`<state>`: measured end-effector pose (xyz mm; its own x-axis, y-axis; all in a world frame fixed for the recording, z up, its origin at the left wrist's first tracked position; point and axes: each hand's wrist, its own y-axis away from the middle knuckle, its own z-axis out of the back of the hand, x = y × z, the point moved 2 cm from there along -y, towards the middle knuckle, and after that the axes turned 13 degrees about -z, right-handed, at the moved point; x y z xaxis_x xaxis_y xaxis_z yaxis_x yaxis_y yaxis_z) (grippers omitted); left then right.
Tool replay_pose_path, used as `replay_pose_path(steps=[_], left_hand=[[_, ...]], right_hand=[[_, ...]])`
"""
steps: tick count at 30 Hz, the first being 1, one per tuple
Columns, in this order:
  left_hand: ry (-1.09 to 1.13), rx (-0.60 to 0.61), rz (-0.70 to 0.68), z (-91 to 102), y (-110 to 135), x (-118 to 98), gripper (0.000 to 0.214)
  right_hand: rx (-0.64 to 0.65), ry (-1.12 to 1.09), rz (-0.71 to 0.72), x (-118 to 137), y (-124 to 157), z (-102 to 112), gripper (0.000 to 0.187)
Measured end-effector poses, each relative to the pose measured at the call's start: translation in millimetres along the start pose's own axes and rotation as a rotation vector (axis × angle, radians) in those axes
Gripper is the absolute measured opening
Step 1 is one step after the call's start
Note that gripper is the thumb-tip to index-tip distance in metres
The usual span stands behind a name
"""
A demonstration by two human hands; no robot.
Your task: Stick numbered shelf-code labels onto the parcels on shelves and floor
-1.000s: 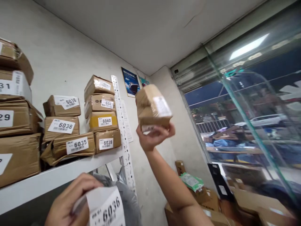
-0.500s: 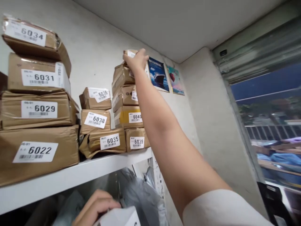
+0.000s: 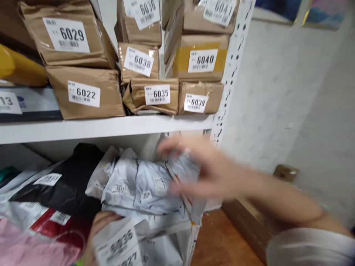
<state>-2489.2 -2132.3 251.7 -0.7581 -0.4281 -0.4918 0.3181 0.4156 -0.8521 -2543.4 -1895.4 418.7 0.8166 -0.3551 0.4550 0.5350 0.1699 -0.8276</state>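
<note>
My right hand (image 3: 202, 170) is blurred by motion in front of the grey mailer bags (image 3: 146, 184) on the lower shelf. Its fingers look spread and I see nothing in them. My left hand (image 3: 97, 231) shows at the bottom edge, closed on a strip of white number labels (image 3: 119, 245). Above, taped cardboard boxes with number labels stand on the white shelf (image 3: 111, 126): 6022 (image 3: 83, 94), 6035 (image 3: 155, 95), 6039 (image 3: 198, 99), 6040 (image 3: 202, 61).
A black bag (image 3: 66, 181) and red and pink bags (image 3: 33, 236) lie left on the lower shelf. A perforated white shelf post (image 3: 231, 66) stands at the right end. Beyond it are a white wall, a wooden ledge (image 3: 244, 221) and a small box (image 3: 285, 173).
My right hand left the small box on top of the right stack and dropped down to the grey bags. The view swung down from the top shelf to the lower shelf.
</note>
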Motion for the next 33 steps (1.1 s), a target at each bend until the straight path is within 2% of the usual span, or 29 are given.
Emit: replay_pose_path(steps=[2, 3, 4, 6, 8, 10, 13, 15, 18, 20, 23, 26, 30, 33], left_hand=[[0.088, -0.034, 0.098, -30.4, 28, -11, 0.022], [0.117, -0.001, 0.179, -46.0, 41, -13, 0.020], [0.140, 0.008, 0.251, -58.7, 52, -12, 0.018], [0.144, 0.011, 0.362, -72.6, 72, -3, 0.017], [0.115, 0.015, 0.439, -72.5, 88, 10, 0.020], [0.082, 0.072, 0.510, -63.5, 103, 21, 0.023], [0.019, 0.248, 0.506, -37.7, 126, 31, 0.024], [0.047, 0.287, 0.561, -9.6, 148, 33, 0.035], [0.138, 0.198, 0.811, 49.7, 191, 27, 0.056], [0.068, 0.253, 0.889, 95.0, 219, 17, 0.044], [-0.110, 0.377, 0.849, 166.7, 249, 4, 0.020], [-0.183, 0.488, 0.818, 243.0, 262, 5, 0.021], [-0.208, 0.728, 0.812, 350.5, 266, 20, 0.032], [-0.201, 0.869, 0.876, 419.3, 264, 25, 0.033]], right_hand=[[0.325, -0.109, -0.041, -21, 54, -24, 0.059], [0.472, -0.193, -0.110, -33, 75, -36, 0.056], [0.543, -0.296, -0.226, -46, 93, -48, 0.050], [0.556, -0.528, -0.513, -73, 121, -72, 0.033], [0.502, -0.712, -0.723, -94, 144, -92, 0.029], [0.445, -0.799, -0.831, -109, 164, -106, 0.030], [0.403, -0.792, -0.923, -120, 199, -118, 0.030], [0.432, -0.733, -0.973, -119, 232, -128, 0.028], [0.526, -0.634, -1.043, -99, 292, -150, 0.025], [0.574, -0.612, -1.048, -73, 331, -170, 0.022], [0.564, -0.595, -0.956, -24, 380, -207, 0.017], [0.509, -0.635, -0.993, 24, 427, -257, 0.019], [0.411, -0.653, -1.147, 93, 500, -337, 0.016], [0.317, -0.665, -1.317, 152, 549, -379, 0.028]])
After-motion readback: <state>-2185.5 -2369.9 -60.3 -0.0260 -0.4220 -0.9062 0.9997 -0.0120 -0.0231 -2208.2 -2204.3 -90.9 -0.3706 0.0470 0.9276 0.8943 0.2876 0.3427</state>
